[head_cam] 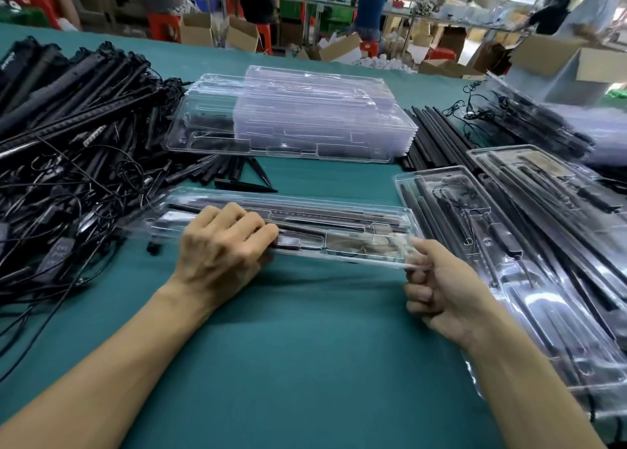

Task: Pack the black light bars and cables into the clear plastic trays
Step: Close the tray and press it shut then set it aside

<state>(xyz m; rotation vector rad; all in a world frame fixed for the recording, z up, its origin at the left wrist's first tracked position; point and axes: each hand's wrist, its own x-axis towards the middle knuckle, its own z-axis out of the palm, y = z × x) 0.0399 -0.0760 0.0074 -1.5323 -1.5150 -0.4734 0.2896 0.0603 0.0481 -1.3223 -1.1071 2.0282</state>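
A clear plastic tray (339, 224) with black light bars and a cable in it is held just above the green table, in front of me. My left hand (222, 248) grips its near edge at the middle, fingers curled over the top. My right hand (437, 285) pinches the tray's near right corner. A big heap of loose black light bars and cables (68, 150) lies to the left. A stack of clear trays (291, 116) stands behind the held one.
Packed trays (529, 231) overlap along the right side. Loose black bars (437, 136) lie beside the tray stack, short black stakes (237, 177) in front of it. Green cloth (298, 347) covers the table. Cardboard boxes and people are at the far back.
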